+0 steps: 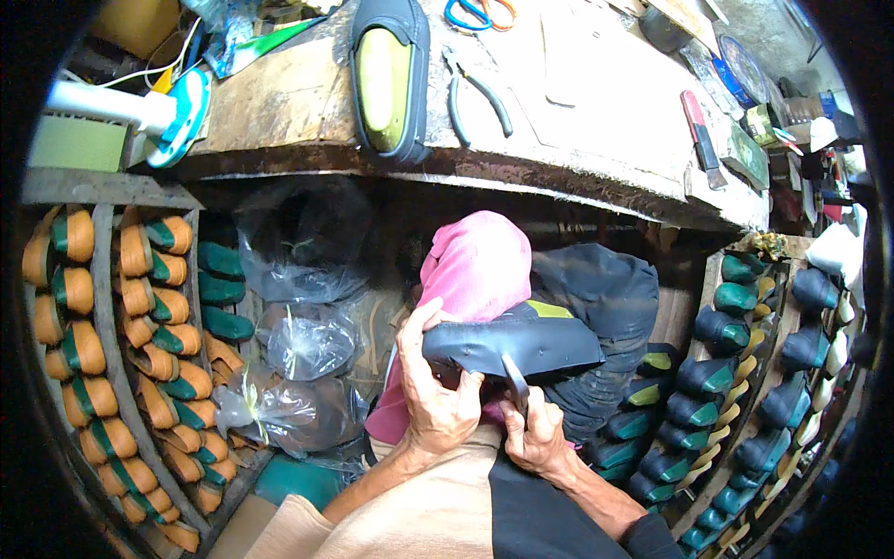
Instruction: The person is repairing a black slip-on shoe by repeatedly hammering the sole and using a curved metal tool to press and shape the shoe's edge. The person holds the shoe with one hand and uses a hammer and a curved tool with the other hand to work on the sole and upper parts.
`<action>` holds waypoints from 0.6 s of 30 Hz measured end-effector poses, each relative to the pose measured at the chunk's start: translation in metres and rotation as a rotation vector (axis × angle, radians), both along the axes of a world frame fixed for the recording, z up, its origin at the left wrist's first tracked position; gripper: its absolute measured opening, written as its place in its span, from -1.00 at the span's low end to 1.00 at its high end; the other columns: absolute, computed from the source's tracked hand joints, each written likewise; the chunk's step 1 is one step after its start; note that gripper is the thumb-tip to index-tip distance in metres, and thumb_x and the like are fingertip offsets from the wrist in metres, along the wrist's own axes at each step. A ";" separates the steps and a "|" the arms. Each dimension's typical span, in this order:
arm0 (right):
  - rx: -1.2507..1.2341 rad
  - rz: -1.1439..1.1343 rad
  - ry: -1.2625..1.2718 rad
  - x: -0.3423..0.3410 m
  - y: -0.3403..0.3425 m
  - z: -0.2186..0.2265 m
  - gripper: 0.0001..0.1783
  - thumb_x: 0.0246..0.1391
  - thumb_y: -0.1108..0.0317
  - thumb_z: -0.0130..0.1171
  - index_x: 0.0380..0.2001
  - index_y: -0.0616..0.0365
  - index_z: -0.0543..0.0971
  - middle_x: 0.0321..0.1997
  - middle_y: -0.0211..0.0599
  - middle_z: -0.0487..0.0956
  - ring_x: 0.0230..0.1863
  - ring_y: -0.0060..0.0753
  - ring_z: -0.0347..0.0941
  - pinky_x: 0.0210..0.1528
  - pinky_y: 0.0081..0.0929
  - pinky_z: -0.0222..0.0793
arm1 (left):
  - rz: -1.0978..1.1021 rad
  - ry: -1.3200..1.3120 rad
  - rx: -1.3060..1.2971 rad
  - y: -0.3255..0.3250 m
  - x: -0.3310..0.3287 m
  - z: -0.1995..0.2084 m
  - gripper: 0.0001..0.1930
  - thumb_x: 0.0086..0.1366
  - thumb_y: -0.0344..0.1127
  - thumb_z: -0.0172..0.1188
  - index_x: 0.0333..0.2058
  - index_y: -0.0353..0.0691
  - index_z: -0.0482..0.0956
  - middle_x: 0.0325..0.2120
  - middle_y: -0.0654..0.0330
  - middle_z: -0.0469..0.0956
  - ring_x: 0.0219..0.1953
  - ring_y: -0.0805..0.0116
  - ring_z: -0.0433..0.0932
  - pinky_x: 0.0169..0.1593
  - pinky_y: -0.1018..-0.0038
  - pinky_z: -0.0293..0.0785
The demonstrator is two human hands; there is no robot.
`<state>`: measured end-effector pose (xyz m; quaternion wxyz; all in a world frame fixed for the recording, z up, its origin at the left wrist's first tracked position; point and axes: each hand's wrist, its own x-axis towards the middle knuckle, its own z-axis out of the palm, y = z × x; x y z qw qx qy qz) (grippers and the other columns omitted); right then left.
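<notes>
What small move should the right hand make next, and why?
Perhaps the right hand should ease the metal tool slightly along the dark shoe, because the tool's tip appears to meet the shoe's side while the left hand holds its left end.

left hand [438,406]: splayed, gripping | right hand [538,434]: curled, gripping

Two-tone beige and black top [419,508], left sleeve [291,531] beige, right sleeve [652,538] black, dark creased trousers [601,289].
</notes>
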<state>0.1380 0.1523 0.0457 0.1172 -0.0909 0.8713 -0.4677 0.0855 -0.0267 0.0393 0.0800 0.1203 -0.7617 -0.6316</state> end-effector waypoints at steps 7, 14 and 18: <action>0.016 -0.002 0.154 0.010 -0.002 -0.042 -0.71 0.24 0.65 0.39 -0.05 0.41 0.52 -0.50 -0.02 0.54 -0.58 0.10 0.60 -0.49 -0.11 0.51 | -0.015 -0.001 -0.032 -0.004 -0.004 -0.015 -0.08 0.27 -0.45 0.47 0.52 -0.42 0.16 0.19 -0.10 0.47 0.23 0.14 0.49 0.41 0.22 0.40; -0.019 -0.051 0.240 -0.003 -0.017 -0.061 -0.79 0.26 0.68 0.33 -0.14 0.37 0.48 -0.57 -0.03 0.48 -0.64 0.12 0.54 -0.54 -0.08 0.44 | 0.041 0.057 -0.060 -0.005 -0.016 -0.017 -0.24 0.20 -0.49 0.40 0.39 -0.42 0.38 0.19 -0.10 0.49 0.24 0.04 0.53 0.43 0.13 0.41; -0.007 -0.093 0.152 -0.010 -0.026 -0.055 -0.80 0.31 0.67 0.28 -0.13 0.37 0.45 -0.51 0.12 0.58 -0.54 0.28 0.64 -0.51 -0.01 0.48 | -0.091 0.103 -0.255 -0.015 -0.031 -0.008 -0.45 0.16 -0.49 0.28 0.19 -0.35 0.56 0.06 -0.14 0.50 0.16 -0.20 0.53 0.38 0.06 0.44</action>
